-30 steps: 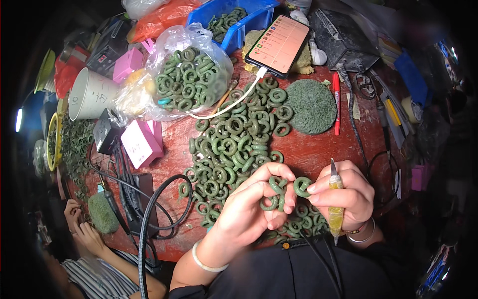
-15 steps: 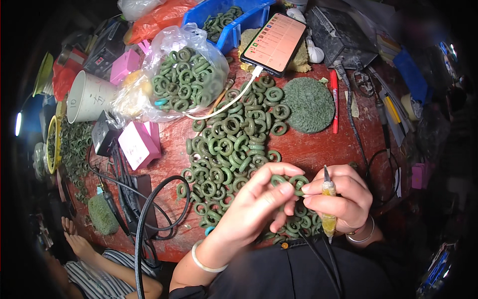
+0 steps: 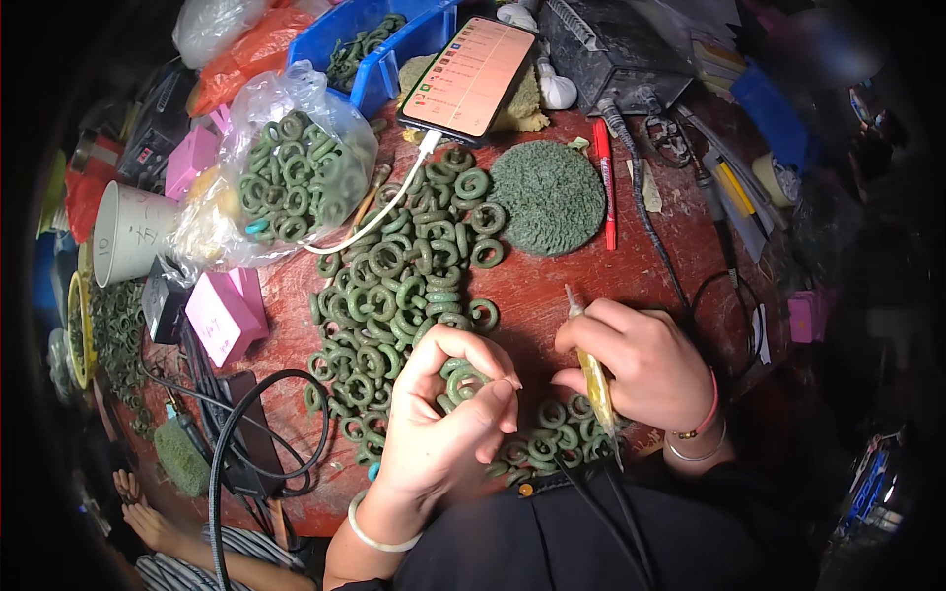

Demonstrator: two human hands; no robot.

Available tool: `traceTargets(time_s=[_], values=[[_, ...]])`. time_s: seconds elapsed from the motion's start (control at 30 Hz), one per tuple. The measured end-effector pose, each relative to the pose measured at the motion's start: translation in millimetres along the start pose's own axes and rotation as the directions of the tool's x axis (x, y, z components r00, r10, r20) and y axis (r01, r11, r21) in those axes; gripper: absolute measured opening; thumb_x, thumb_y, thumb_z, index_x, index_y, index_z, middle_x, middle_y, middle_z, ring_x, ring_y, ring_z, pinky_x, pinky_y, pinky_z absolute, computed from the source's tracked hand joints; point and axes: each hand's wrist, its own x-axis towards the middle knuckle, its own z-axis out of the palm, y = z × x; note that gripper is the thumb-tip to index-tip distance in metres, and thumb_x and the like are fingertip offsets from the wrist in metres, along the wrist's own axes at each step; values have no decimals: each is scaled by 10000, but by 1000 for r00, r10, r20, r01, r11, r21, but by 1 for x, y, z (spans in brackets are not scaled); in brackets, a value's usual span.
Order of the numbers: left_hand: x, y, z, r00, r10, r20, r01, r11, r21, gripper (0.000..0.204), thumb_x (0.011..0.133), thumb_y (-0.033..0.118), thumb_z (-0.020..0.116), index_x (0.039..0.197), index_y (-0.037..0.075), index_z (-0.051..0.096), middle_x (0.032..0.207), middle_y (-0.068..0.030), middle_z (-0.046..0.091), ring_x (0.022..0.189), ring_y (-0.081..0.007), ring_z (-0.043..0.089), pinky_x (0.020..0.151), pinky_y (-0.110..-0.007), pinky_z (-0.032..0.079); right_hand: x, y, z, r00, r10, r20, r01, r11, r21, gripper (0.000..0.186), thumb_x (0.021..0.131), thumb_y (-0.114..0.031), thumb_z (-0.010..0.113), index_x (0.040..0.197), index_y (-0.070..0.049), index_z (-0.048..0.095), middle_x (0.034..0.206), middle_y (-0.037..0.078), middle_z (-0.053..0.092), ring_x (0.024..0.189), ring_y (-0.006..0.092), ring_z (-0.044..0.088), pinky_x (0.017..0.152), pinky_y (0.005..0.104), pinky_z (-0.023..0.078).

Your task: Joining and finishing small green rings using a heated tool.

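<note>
Green rings [image 3: 461, 384] sit between the thumb and curled fingers of my left hand [image 3: 439, 414]. They look like wax or another smooth material, and the fingers partly cover them. My right hand [image 3: 645, 360], apart from the left, grips a corded pen-shaped tool [image 3: 597, 386] with a yellow wrapped handle and thin tip pointing away from me. A large heap of green rings [image 3: 379, 310] spreads beyond and to the left of my left hand. Below my hands, close to my body, lies a smaller group of rings [image 3: 545, 438].
A round green scouring pad [image 3: 548, 199] and a red marker [image 3: 606, 187] lie past my right hand. Beyond are a charging phone [image 3: 471, 79], a clear bag of rings [image 3: 296, 177], a blue bin [image 3: 379, 74] and a dark power box [image 3: 621, 54]. Cables [image 3: 225, 463] loop at left.
My hands have come apart: the right has drawn away rightward with the tool, its fingers off the rings. My left hand keeps hold of rings. The whole view has shifted.
</note>
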Motion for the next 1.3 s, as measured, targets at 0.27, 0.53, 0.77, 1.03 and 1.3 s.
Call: traceTargets(time_s=[0.27,0.53,0.77,1.03,1.3], values=[[2,-2,3,998,-69,14,67,994,81,85,921,7,603,908,35,524,897,-109,537,593,-75,500,392,-148,328,-10,19,-21,987,105,-122,-110,993,-40,397,658,-180,849,913,-80,562,791,85,556,649,321,606,586,417,499],[0,1,8,989,-110,-95,123,983,140,135,892,17,682,956,64,572,756,29,581,537,-7,456,453,-162,307,2,3,15,978,-45,-202,88,974,209,334,701,-68,806,957,-54,593,842,96,578,717,306,630,629,387,510],[10,0,-2,930,233,284,-366,649,667,268,806,-9,710,1065,32,654,946,-49,597,873,-166,544,820,-289,449,-1,0,19,976,124,-180,12,790,613,363,706,-21,833,995,-16,614,918,63,665,787,138,665,667,273,529],[6,-4,2,960,211,183,-277,621,733,176,840,14,700,999,17,624,959,-60,581,890,-158,543,834,-288,440,3,-7,18,944,-46,-327,168,920,355,384,700,13,806,1033,-27,620,944,105,668,840,238,678,725,317,545],[4,-4,1,990,93,107,-141,750,647,141,929,38,633,1047,7,564,977,-56,572,788,-91,582,569,-193,461,4,-7,18,920,-62,-387,244,863,443,364,731,19,795,1040,-8,607,1004,141,690,914,264,696,789,341,560]])
